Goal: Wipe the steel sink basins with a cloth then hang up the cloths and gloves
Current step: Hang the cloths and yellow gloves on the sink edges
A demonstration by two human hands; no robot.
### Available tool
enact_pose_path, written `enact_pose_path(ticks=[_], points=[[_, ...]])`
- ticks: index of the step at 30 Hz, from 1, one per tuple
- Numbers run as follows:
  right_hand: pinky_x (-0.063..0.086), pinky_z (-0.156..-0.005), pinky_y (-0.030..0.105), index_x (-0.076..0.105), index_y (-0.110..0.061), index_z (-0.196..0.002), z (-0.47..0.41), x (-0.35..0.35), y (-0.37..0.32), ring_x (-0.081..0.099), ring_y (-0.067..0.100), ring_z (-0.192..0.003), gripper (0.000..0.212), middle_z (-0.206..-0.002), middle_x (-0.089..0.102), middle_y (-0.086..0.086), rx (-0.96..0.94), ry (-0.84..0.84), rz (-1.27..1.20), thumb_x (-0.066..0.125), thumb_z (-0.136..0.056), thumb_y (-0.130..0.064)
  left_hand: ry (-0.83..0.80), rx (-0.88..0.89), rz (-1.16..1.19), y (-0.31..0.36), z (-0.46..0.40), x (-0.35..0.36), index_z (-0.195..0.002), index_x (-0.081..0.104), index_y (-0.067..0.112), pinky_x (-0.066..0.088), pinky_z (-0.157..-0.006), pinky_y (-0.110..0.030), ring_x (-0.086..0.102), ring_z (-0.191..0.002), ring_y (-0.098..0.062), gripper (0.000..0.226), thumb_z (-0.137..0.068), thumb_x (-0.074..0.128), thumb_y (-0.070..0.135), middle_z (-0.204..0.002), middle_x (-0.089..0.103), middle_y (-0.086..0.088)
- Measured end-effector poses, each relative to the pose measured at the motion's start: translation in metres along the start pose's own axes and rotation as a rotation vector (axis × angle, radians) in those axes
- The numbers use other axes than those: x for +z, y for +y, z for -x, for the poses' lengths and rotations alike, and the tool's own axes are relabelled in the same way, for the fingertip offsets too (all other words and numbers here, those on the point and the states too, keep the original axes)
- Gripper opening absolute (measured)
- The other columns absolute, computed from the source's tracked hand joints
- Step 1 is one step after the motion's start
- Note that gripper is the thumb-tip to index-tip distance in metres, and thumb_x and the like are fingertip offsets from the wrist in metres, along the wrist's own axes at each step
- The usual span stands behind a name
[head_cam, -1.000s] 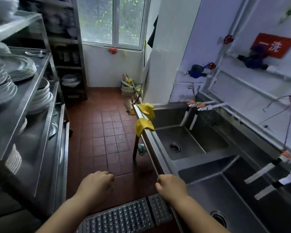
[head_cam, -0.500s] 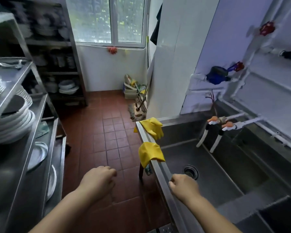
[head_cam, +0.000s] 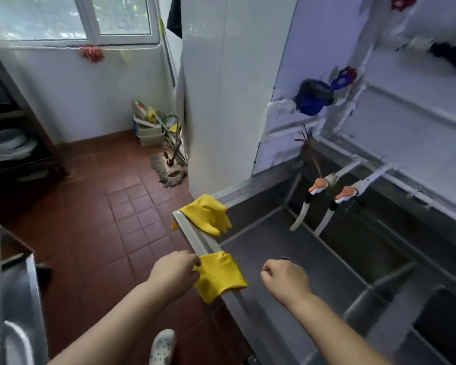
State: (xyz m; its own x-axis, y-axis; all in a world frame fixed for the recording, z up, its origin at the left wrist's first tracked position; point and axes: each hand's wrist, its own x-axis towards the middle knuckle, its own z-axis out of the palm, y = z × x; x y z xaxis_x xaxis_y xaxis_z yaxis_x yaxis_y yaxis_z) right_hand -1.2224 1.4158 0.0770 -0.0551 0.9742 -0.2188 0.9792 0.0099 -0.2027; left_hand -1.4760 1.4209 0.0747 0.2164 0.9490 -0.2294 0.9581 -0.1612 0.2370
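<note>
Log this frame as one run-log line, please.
left hand: pinching near yellow glove on sink rim | right hand: curled, empty, over basin | far glove: draped, untouched

Basin (head_cam: 287, 259) below the right hand (head_cam: 284, 279) is open, nothing in it. Two taps (head_cam: 324, 204) hang over its far side. Two yellow gloves (head_cam: 208, 216) take up the rim (head_cam: 195, 241), gap between them looks bare.

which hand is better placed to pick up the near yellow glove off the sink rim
Left. The left hand already touches the near yellow glove draped on the sink rim; the right hand hangs fisted over the basin.
</note>
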Motion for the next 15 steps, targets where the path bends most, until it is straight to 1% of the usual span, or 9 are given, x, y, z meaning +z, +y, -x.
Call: enact_pose_path(ticks=[2,4,6,8,9,10,12,15], points=[[0.045,-0.075,0.03,0.067,-0.025,-0.102,-0.009,0.0,-0.002,0.061,0.022,-0.098,0.026,-0.106,0.068,0.0,0.093,0.003,-0.004,0.045,-0.092,-0.033,-0.073,0.06,0.009,-0.005,-0.036,0.003,-0.119,0.058,0.031,0.046,-0.083,-0.03,0.055,-0.11,-0.017,0.032,-0.09,0.049,0.037,-0.12,0.06,0.006],[0.044,-0.073,0.029,0.066,-0.025,-0.102,-0.016,0.0,-0.006,0.061,0.023,-0.099,0.025,-0.107,0.067,0.0,0.196,0.005,0.0,0.045,-0.093,-0.033,-0.14,0.103,0.026,-0.01,-0.07,0.006,-0.116,0.061,0.029,0.048,-0.079,-0.031,0.059,-0.104,-0.018,0.029,-0.091,0.048,0.036,-0.115,0.063,0.004],[0.044,-0.072,0.029,0.066,-0.025,-0.102,-0.021,-0.001,-0.011,0.061,0.023,-0.098,0.024,-0.106,0.067,0.001,0.302,0.004,-0.014,0.045,-0.093,-0.033,-0.194,0.133,0.016,-0.013,-0.097,0.011,-0.105,0.065,0.022,0.05,-0.075,-0.032,0.062,-0.096,-0.02,0.024,-0.091,0.047,0.031,-0.104,0.065,0.001],[0.043,-0.072,0.028,0.066,-0.026,-0.102,-0.027,0.001,-0.019,0.06,0.022,-0.099,0.024,-0.106,0.067,0.0,0.384,0.0,-0.025,0.045,-0.092,-0.033,-0.251,0.145,-0.006,-0.016,-0.117,0.016,-0.091,0.062,0.018,0.05,-0.072,-0.034,0.063,-0.092,-0.023,0.019,-0.091,0.045,0.025,-0.091,0.062,-0.002],[0.042,-0.072,0.028,0.066,-0.026,-0.102,-0.03,0.002,-0.023,0.06,0.022,-0.099,0.024,-0.106,0.067,0.0,0.417,-0.002,-0.033,0.045,-0.092,-0.033,-0.275,0.144,0.0,-0.017,-0.125,0.02,-0.087,0.058,0.018,0.049,-0.07,-0.035,0.063,-0.092,-0.024,0.015,-0.09,0.044,0.023,-0.091,0.06,-0.003],[0.041,-0.07,0.028,0.066,-0.025,-0.1,-0.032,0.003,-0.027,0.06,0.022,-0.098,0.024,-0.104,0.067,-0.001,0.45,-0.001,-0.045,0.045,-0.092,-0.033,-0.288,0.149,0.015,-0.017,-0.131,0.024,-0.088,0.056,0.018,0.047,-0.069,-0.035,0.061,-0.093,-0.025,0.013,-0.089,0.043,0.023,-0.094,0.06,-0.004],[0.04,-0.068,0.028,0.065,-0.024,-0.097,-0.033,0.005,-0.036,0.06,0.021,-0.095,0.023,-0.101,0.068,-0.002,0.493,0.009,-0.057,0.044,-0.092,-0.032,-0.278,0.168,0.051,-0.016,-0.138,0.031,-0.092,0.055,0.016,0.044,-0.067,-0.034,0.059,-0.096,-0.026,0.014,-0.087,0.044,0.023,-0.1,0.06,-0.004],[0.044,-0.071,0.029,0.064,-0.024,-0.097,-0.033,0.012,-0.046,0.061,0.022,-0.094,0.024,-0.1,0.068,-0.003,0.564,-0.002,-0.065,0.043,-0.093,-0.033,-0.284,0.174,0.039,-0.012,-0.148,0.039,-0.091,0.056,0.018,0.041,-0.065,-0.032,0.06,-0.095,-0.025,0.014,-0.086,0.047,0.028,-0.099,0.062,-0.002]])
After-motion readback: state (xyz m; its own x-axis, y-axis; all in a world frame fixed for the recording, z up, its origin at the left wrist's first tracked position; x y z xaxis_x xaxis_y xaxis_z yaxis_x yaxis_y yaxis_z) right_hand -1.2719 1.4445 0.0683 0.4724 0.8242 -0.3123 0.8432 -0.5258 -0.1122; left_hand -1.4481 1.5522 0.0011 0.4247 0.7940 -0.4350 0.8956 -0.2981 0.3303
